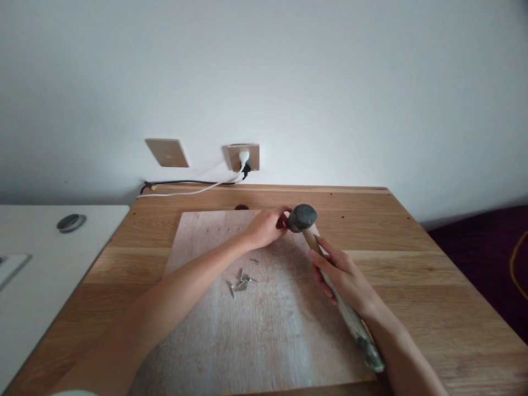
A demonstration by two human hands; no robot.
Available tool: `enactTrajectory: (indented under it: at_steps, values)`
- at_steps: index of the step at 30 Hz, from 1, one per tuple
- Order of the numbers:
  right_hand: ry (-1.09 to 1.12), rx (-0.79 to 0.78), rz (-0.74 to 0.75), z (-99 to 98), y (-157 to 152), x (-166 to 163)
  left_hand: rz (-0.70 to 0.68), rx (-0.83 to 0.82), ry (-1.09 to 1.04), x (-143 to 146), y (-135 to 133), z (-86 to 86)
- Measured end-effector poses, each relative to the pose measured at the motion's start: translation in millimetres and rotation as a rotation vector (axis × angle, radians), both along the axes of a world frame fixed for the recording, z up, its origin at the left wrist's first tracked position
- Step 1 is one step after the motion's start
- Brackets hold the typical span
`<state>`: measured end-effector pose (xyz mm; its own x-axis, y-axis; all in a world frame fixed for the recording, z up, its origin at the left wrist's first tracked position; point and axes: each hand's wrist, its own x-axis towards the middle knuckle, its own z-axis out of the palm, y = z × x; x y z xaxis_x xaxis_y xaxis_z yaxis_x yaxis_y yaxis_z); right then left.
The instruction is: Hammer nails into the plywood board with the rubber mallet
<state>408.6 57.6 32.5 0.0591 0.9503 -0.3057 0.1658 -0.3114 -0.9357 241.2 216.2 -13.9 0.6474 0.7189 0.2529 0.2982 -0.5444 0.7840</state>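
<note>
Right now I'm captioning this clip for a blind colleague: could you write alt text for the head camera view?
A right hand grips a hammer by its wooden handle, head down by the left hand, whose fingers pinch at a spot on a thin board. Loose nails lie on the board, which rests on a wooden table.
</note>
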Motion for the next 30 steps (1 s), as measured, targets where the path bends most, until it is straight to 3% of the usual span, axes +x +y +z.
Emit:
enactTrajectory:
  at_steps: [9, 20, 26, 30]
  values:
    - [0.283, 0.306, -0.215, 23.4, -19.8, -2.3, -0.03, -0.074, 0.055, -1.0, 1.2, 0.7]
    - [-0.102, 0.08, 0.032, 2.8, -8.3, -7.6, 0.004, -0.026, -0.004, -0.7, 1.7, -3.8]
    - [-0.007, 0.157, -0.087, 14.4, -15.3, -10.3, -0.048, -0.049, -0.037, -0.8, 1.5, -4.9]
    - [-0.036, 0.123, -0.046, 12.5, -12.5, -8.2, -0.045, -0.033, -0.033, -0.7, 1.5, -4.4]
